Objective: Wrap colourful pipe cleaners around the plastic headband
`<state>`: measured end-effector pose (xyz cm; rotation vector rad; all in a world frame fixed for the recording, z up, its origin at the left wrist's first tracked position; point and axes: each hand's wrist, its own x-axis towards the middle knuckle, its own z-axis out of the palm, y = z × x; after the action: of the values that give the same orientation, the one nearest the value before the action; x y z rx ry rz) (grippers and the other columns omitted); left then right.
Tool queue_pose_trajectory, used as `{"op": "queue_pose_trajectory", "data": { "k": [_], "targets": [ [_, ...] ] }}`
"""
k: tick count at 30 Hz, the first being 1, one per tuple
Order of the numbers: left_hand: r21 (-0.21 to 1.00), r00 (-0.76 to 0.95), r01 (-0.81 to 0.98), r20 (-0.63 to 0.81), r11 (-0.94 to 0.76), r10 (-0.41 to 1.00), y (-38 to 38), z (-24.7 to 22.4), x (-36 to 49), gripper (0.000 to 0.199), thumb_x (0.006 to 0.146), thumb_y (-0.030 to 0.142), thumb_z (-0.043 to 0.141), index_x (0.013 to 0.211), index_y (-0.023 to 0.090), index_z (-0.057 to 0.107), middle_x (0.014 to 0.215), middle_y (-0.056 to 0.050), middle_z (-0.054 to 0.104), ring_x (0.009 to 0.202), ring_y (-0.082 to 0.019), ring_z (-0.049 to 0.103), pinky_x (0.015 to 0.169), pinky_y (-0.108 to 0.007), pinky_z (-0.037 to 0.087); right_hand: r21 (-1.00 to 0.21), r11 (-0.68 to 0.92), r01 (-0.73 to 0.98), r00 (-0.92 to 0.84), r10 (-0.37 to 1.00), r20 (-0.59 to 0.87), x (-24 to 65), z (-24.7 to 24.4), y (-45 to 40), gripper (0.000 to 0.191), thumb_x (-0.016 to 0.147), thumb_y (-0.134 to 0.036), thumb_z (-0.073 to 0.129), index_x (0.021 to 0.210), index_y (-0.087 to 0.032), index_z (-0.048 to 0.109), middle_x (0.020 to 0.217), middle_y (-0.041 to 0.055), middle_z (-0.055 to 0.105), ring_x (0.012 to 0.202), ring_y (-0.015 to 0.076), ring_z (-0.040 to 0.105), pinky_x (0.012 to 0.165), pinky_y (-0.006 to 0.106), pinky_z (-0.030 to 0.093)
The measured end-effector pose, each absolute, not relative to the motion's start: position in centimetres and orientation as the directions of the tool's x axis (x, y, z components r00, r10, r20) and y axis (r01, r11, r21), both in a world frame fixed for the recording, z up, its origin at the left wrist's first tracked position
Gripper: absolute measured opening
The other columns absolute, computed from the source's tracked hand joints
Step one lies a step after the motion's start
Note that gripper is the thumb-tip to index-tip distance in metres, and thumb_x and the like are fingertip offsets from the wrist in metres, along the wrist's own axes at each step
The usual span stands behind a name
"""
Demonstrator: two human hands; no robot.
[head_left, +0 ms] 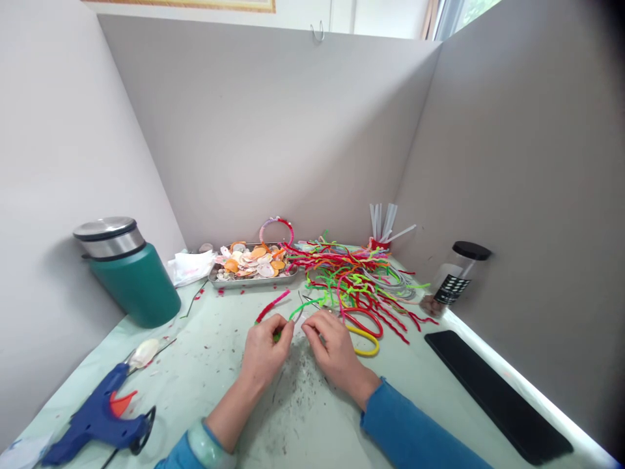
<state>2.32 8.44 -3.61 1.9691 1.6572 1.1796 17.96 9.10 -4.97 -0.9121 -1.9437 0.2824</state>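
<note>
My left hand (266, 345) is closed on a fuzzy craft wire, whose pink-red end (272, 306) sticks up past the fingers and whose green part (305, 306) curves to the right. Close beside it, my right hand (329, 345) has its thumb and forefinger pinched together; what they hold, if anything, is too small to make out. Scissors with red (365, 322) and yellow handles lie just behind and right of my right hand. A pile of colourful fuzzy wires (351, 267) spreads behind them.
A metal tray (254, 283) of shell-like pieces, a decorated ring (277, 221) and white tissue (191, 267) stand at the back. Left are a green bottle (134, 286) and a blue glue gun (95, 417). Right are white sticks (383, 221), a black-lidded jar (454, 277) and a black slab (493, 394).
</note>
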Motion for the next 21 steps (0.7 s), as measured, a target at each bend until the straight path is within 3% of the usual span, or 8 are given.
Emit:
{"op": "queue_pose_trajectory", "data": {
  "k": [4, 11, 16, 21],
  "targets": [
    [0.703, -0.030, 0.670, 0.349, -0.240, 0.937, 8.5, -3.8, 2.4, 0.035, 0.080, 0.036, 0.043, 0.052, 0.016, 0.049, 0.046, 0.005, 0.038, 0.046, -0.008, 0.036, 0.048, -0.020, 0.026, -0.505, 0.687, 0.522, -0.385, 0.718, 0.579, 17.8, -5.4, 9.3, 0.011, 0.089, -0.019, 0.044, 0.089, -0.019, 0.055, 0.082, 0.0051, 0.058, 0.080, 0.0188, 0.051, 0.072, 0.032, 0.040],
    [0.820, -0.111, 0.565, 0.180, -0.087, 0.977, 8.4, -2.8, 2.5, 0.036, 0.074, 0.035, 0.044, 0.044, 0.017, 0.049, 0.038, 0.004, 0.043, 0.041, -0.009, 0.038, 0.046, -0.021, 0.029, -0.537, 0.692, 0.483, -0.433, 0.721, 0.541, 17.7, -5.0, 9.1, 0.010, 0.086, -0.016, 0.048, 0.094, -0.019, 0.053, 0.083, 0.0053, 0.056, 0.080, 0.0187, 0.050, 0.070, 0.030, 0.041],
    [0.848, -0.087, 0.526, 0.124, -0.060, 0.988, 8.3, -2.3, 2.7, 0.037, 0.073, 0.036, 0.044, 0.041, 0.017, 0.048, 0.035, 0.005, 0.040, 0.039, -0.009, 0.037, 0.045, -0.021, 0.028, -0.752, 0.613, 0.244, -0.394, 0.771, 0.501, 17.6, -4.9, 9.1, 0.013, 0.087, -0.015, 0.045, 0.092, -0.019, 0.056, 0.088, 0.0042, 0.055, 0.078, 0.0151, 0.051, 0.070, 0.027, 0.043],
    [0.847, -0.068, 0.527, 0.115, -0.062, 0.991, 8.3, -2.3, 2.8, 0.036, 0.073, 0.037, 0.045, 0.043, 0.017, 0.049, 0.036, 0.005, 0.042, 0.039, -0.009, 0.037, 0.044, -0.021, 0.027, -0.959, 0.276, -0.065, -0.371, 0.885, 0.280, 17.1, -5.7, 9.5, 0.010, 0.083, -0.021, 0.050, 0.090, -0.018, 0.057, 0.071, -0.0008, 0.052, 0.060, 0.0110, 0.047, 0.056, 0.022, 0.041]
  ]
}}
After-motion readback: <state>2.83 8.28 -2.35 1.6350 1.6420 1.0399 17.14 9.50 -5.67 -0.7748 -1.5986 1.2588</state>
